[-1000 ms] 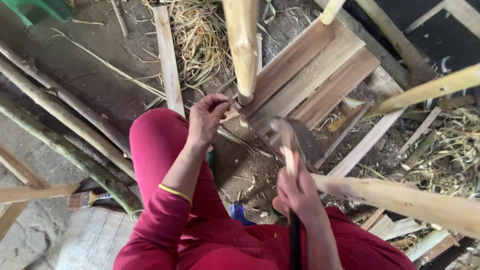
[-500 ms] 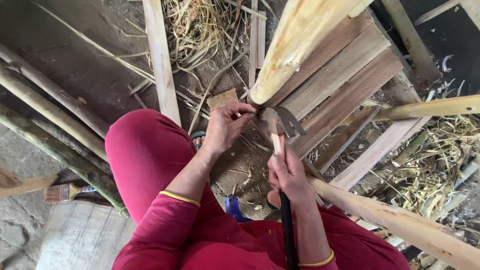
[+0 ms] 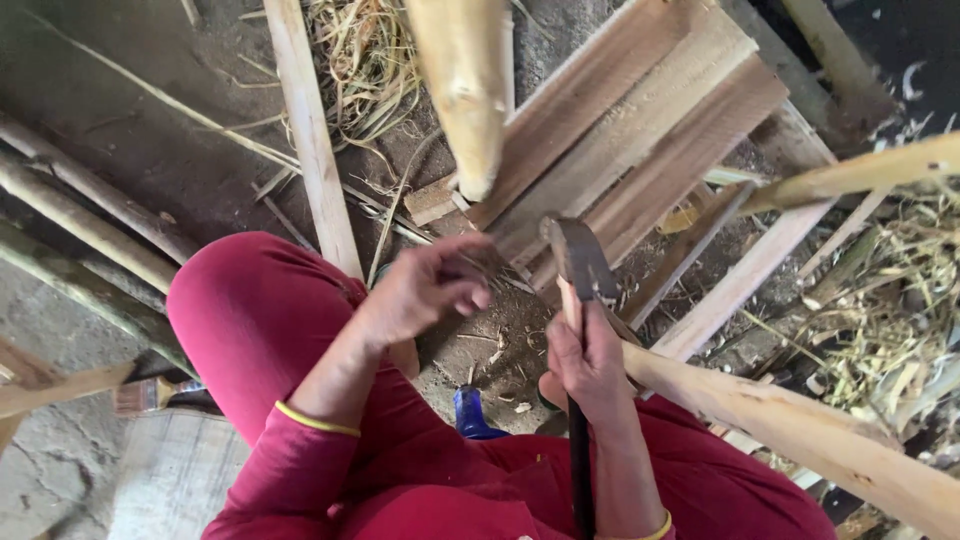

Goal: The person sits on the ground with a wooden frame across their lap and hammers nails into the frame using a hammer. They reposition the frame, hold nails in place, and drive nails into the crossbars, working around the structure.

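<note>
While your right hand [image 3: 590, 365] stayed wrapped around the dark handle of the hatchet [image 3: 580, 262], its blade had swung a little to the right since half a second earlier and now stood raised just above the stacked planks [image 3: 640, 130]. Your left hand [image 3: 425, 290] had pulled down and away from the pale peeled pole [image 3: 465, 90], whose blunt lower end it had been touching a moment before; its fingers were now curled loosely together, and you seemed to pinch a few thin fibres, though I cannot tell for sure. That left the pole end hanging free over the planks, untouched by either hand, so I judge the trimming of its tip was paused, not finished. Around you, a long thin slat [image 3: 310, 130] lay on the dirt floor [image 3: 130, 130] beside your red-clad knee [image 3: 260, 320], with a heap of straw-like shavings [image 3: 365, 60] above it. Several rough bamboo stems [image 3: 80, 225] ran along the left. A second peeled pole [image 3: 800, 425] crossed close under your right wrist and crowded the room for a swing. A small paintbrush [image 3: 150, 395] rested at the lower left.
</note>
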